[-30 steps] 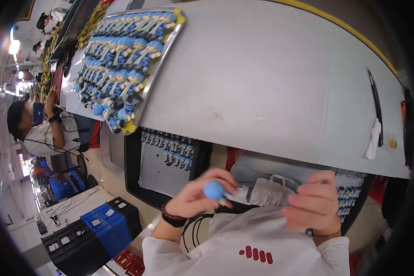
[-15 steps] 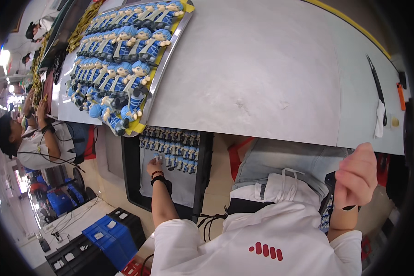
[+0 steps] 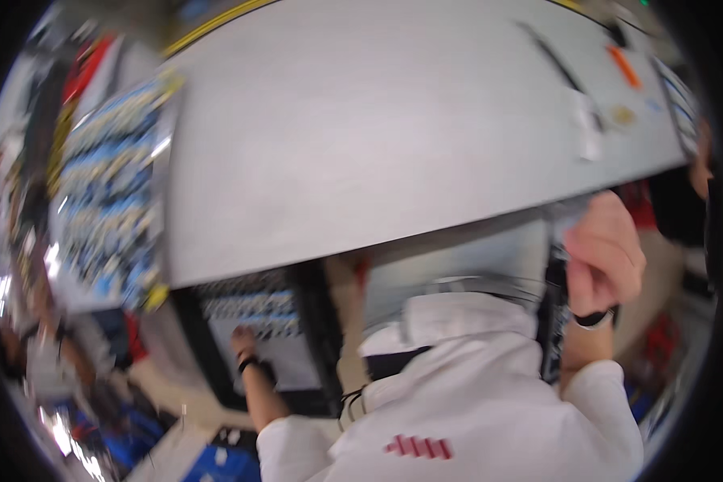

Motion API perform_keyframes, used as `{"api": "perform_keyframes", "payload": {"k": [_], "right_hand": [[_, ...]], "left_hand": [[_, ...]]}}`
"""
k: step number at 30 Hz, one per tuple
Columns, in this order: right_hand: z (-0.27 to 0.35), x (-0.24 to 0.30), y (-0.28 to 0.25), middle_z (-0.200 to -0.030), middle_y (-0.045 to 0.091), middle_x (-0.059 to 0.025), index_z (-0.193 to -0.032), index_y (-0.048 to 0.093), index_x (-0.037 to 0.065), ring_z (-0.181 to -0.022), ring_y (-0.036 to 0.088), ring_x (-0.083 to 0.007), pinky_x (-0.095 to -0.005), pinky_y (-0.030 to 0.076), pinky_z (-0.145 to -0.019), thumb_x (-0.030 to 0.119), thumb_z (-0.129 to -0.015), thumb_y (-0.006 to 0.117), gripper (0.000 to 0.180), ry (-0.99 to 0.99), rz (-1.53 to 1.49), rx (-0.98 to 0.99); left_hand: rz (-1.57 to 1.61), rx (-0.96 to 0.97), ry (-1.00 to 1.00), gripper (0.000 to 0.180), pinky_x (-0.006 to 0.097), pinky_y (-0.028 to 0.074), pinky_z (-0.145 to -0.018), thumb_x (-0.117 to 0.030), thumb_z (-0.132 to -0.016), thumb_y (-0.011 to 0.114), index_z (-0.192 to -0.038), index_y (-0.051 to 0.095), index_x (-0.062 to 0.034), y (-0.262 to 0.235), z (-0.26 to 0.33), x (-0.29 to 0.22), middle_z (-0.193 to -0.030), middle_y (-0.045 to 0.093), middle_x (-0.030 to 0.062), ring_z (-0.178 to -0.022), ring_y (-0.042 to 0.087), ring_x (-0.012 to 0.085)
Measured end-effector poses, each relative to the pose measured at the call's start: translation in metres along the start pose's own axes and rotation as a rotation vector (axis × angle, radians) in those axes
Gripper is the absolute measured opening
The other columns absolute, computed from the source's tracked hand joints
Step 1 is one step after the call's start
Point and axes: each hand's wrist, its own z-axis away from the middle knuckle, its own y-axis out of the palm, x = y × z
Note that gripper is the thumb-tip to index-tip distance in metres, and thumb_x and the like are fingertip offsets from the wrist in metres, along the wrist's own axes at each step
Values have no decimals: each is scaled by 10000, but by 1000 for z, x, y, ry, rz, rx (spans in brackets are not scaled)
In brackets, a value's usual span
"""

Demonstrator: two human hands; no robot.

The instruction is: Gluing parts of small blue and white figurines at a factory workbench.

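Observation:
My left hand [image 3: 243,341] reaches down into a black crate [image 3: 320,345] at the lower left. Its fingers are smeared by motion, beside rows of small blue-haired doll figures [image 3: 253,305] on a pale grey sheet [image 3: 292,365]. Curled fingers close up my right hand [image 3: 609,255], just off the table's front edge at the right. Something greyish and blurred shows by its fingertips, and I cannot make out what it is. On the table's left side a tray [image 3: 167,153] carries many larger blue-haired figures [image 3: 108,193].
A long pale table [image 3: 361,128] spans the view. At its right lie dark tweezers [image 3: 550,56], a white wrapped piece [image 3: 586,128], an orange tool [image 3: 623,66] and a small tan disc [image 3: 622,115]. Blue bins [image 3: 221,464] stand at the lower left. Another person [image 3: 703,161] is partly visible far right.
The view has swung toward the right, so the table and figure tray sit further left and blur. My left hand stays in the crate; my right hand stays curled near the table edge.

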Motion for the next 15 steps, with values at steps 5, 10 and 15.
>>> {"api": "perform_keyframes", "payload": {"k": [5,10,15], "right_hand": [[82,-42,-85,-831,562,-83,-840,547,-49,-729,504,-117,-210,389,-629,33,-769,474,132,645,97,-500],[217,-72,-172,-919,546,-24,-973,539,41,-817,486,-81,-200,367,-672,152,-771,541,231,1304,279,-888],[377,-84,-151,-1094,436,-212,-1087,434,-26,-1046,401,-301,-352,345,-860,332,-516,730,736,1562,809,-191]], "left_hand": [[244,-600,420,300,300,427,-769,-76,-749,538,-1030,501,19,-40,61,-82,-936,538,147,-865,526,231],[208,-411,772,167,272,347,-540,-62,-760,510,-908,523,14,-66,166,-238,-701,453,60,-591,398,155],[225,-244,1264,100,263,261,-463,-32,-751,504,-831,523,26,-60,223,-339,-638,420,56,-504,341,140]]}}
